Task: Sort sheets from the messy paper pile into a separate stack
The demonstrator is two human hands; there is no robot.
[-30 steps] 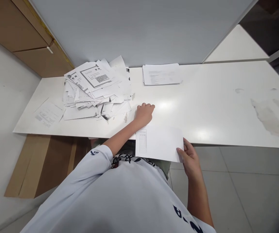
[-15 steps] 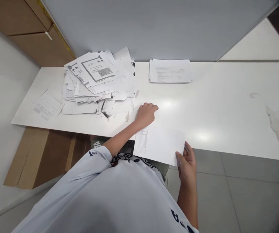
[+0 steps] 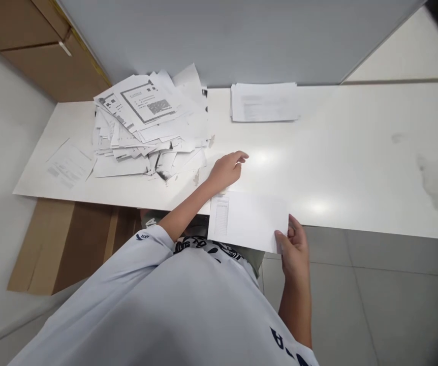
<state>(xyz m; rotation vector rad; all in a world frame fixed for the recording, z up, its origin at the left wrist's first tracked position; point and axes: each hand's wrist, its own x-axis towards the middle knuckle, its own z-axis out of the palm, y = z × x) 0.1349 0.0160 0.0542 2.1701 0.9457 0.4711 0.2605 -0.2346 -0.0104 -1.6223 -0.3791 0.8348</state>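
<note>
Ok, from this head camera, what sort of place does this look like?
Probably an office or paperwork room, though I can't be sure: a long white table, a loose heap of printed forms, a squared stack of papers, and brown cardboard below the table.

A white sheet (image 3: 247, 221) with a small printed table, gripped by its edge in the right hand (image 3: 294, 249), just below the left hand (image 3: 226, 170); a loose paper heap (image 3: 138, 137) lies beyond.

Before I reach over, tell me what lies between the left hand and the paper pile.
In the head view, a small torn paper scrap lies on the white tabletop between the left hand and the paper pile.
</note>
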